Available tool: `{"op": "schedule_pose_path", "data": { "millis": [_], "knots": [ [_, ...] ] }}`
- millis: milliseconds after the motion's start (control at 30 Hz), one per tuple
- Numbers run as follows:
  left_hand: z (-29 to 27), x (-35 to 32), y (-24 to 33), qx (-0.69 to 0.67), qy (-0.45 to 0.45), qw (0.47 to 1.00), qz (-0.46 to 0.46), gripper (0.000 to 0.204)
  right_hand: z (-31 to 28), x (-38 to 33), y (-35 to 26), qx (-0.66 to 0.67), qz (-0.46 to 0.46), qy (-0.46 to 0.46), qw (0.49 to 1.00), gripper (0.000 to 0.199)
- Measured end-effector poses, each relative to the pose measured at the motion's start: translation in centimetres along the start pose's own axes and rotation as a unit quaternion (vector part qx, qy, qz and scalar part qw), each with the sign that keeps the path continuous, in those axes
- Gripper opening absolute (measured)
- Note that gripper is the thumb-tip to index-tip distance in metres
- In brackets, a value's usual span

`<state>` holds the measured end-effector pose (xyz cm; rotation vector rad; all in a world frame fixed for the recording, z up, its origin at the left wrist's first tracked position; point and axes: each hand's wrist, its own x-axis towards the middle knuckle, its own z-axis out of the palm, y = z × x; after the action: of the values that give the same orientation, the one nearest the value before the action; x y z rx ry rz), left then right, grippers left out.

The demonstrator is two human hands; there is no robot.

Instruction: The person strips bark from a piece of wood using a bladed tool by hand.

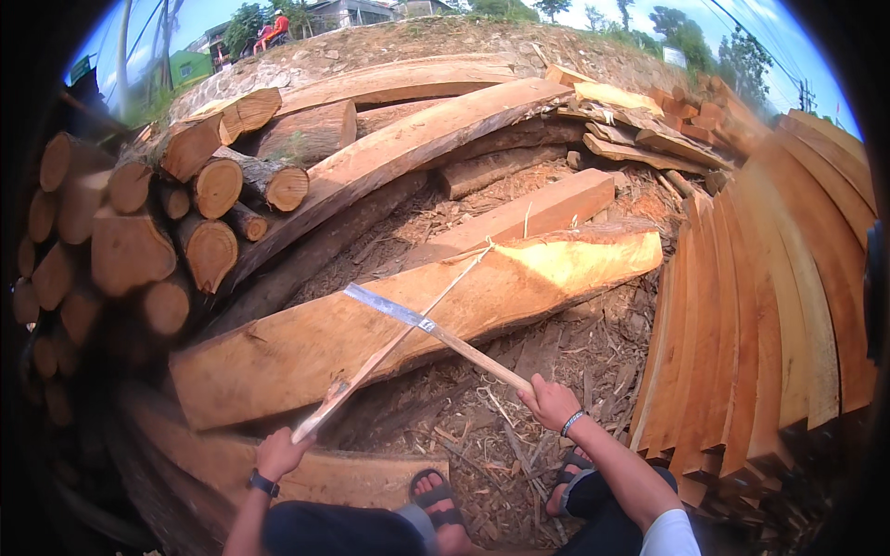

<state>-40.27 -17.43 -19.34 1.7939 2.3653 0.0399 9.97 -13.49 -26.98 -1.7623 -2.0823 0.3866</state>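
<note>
My left hand (281, 456) is closed round the thick near end of a long, thin, pale wooden stick (366, 369). The stick slants away up to the right and tapers to a frayed tip above a thick plank. In my right hand (553, 402) is the light wooden handle of a machete with a straight, flat metal blade (382, 303). The blade points to the far left and crosses the stick about midway; whether the two touch, I cannot tell. Beneath both lies the thick sawn plank (278, 366), with a rough edge and a sunlit right end.
Cut logs (218, 188) are stacked at the left. Sawn boards (732, 306) lean in a row at the right. A long slab (417, 139) and a squared beam (556, 199) lie beyond the plank. Bark and chips litter the ground (556, 343). A person in red (275, 30) sits far off.
</note>
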Motion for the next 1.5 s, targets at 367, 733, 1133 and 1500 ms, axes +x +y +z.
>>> {"op": "schedule_pose_path", "data": {
  "millis": [367, 733, 1133, 1500],
  "knots": [
    [-3.8, -1.1, 3.8, 0.081, 0.025, 0.996, 0.034, 0.058, 0.0, 2.0, 4.4, -0.001, 0.071, -0.057, 0.996, 0.055],
    [-5.4, -2.4, 7.7, 0.123, 0.121, 0.983, 0.064, 0.052, -0.3, 2.0, 9.2, 0.023, 0.146, -0.026, 0.989, 0.058],
    [-4.6, -2.9, 6.1, 0.138, 0.060, 0.989, -0.003, 0.060, 0.1, 2.1, 6.8, 0.043, 0.115, -0.042, 0.992, 0.063],
    [-4.8, -2.9, 5.1, 0.131, 0.062, 0.990, -0.002, 0.056, -1.8, 2.4, 6.7, -0.027, 0.094, -0.059, 0.993, 0.066]
  ]
}}
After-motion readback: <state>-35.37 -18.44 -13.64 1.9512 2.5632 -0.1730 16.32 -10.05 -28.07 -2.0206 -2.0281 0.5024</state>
